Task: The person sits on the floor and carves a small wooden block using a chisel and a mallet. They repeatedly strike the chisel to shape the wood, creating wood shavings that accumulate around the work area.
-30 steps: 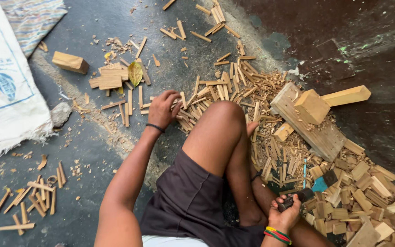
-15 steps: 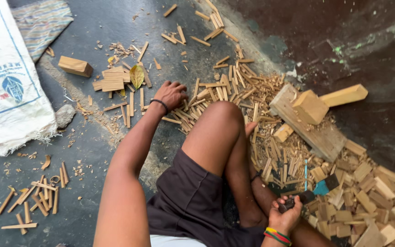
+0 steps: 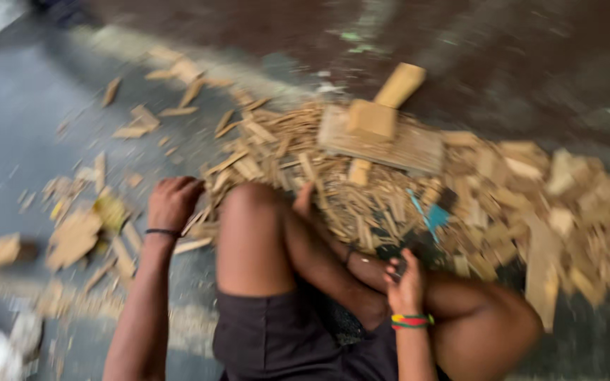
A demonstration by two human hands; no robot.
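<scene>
Gathering step: your left hand [image 3: 172,202] is closed on wood sticks [image 3: 199,224] left of your knee [image 3: 252,212]; right hand [image 3: 405,286] grips a dark tool [image 3: 398,255]. Next: lift cleanly.

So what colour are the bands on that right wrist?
The wristbands are striped yellow, red and green, seen from the head camera.

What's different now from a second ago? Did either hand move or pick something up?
The view has swung right and blurred. The left hand stayed down among the wood sticks by the knee, now curled over them; whether it grips any is unclear. The right hand still holds a dark tool beside the leg. The wooden mallet lies unmoved on its board.
</scene>
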